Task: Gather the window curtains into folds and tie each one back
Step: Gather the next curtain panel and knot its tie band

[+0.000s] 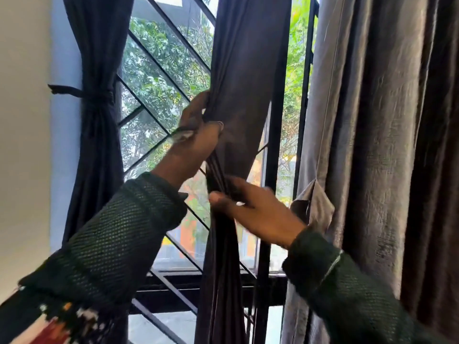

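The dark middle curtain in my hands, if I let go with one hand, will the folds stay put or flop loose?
The middle curtain looks thin and limp, hanging in soft creases, so it probably flops. Below the left hand it narrows into loose strands, so folds likely spread once the right hand releases.

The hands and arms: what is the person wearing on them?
Both arms have long dark green sleeves of an open, mesh-like knit. The left hand has a ring on one finger and a thin dark band at the wrist. The right hand shows no jewellery; its cuff has a thin pale line.
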`<state>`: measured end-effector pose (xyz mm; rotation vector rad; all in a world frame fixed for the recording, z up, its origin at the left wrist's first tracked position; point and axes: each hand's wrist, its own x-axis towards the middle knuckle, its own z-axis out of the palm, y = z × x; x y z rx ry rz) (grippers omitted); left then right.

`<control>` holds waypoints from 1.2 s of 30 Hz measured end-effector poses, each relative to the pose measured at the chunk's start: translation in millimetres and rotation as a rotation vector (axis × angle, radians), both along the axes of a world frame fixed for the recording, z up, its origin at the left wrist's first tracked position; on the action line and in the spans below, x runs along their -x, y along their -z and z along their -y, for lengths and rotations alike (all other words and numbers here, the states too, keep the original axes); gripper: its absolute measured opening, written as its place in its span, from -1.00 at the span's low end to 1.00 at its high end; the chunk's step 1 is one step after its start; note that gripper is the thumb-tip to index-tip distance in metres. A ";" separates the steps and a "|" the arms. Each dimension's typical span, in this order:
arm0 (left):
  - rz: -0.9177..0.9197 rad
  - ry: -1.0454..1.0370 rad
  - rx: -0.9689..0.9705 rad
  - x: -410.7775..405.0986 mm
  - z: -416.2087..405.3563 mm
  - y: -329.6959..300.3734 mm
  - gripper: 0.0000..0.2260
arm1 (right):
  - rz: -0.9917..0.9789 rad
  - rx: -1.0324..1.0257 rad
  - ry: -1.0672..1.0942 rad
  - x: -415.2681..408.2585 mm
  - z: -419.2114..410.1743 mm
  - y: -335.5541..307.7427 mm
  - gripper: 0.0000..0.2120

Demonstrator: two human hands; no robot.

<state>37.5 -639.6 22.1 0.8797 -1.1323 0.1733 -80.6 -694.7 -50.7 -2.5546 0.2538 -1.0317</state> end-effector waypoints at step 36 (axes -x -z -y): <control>1.366 -1.067 0.176 8.8 29.4 -20.6 -0.65 | 0.686 0.043 0.054 11.7 59.9 -89.4 -0.87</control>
